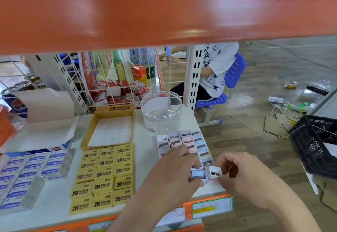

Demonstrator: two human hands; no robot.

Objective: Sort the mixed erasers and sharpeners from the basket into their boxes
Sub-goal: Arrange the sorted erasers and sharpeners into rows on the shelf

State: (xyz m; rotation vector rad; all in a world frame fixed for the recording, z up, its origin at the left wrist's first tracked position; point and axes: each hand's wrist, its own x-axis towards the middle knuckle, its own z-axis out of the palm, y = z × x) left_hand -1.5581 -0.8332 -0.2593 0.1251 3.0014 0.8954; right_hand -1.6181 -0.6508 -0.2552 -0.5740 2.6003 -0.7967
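Head view: a white sharpener (213, 172) is pinched between the thumb and curled fingers of the right hand (251, 182), just above the front right edge of the shelf (144, 149). Just beside it lies a blue sharpener (198, 174), at the fingertips of the left hand (173, 173), whose fingers curl down over the near end of the group; whether they grip a piece cannot be told. Pastel sharpeners (184, 140) stand in close rows behind both hands. Farther back is a clear plastic jar (161, 111), upright. Left of the rows, yellow 2B erasers (105, 177) lie in a tight grid in front of an open yellow box (111, 131). Blue-and-white erasers (27, 173) lie at far left, before an open white box (45, 127). A black crate (313, 144) sits on the floor at right.
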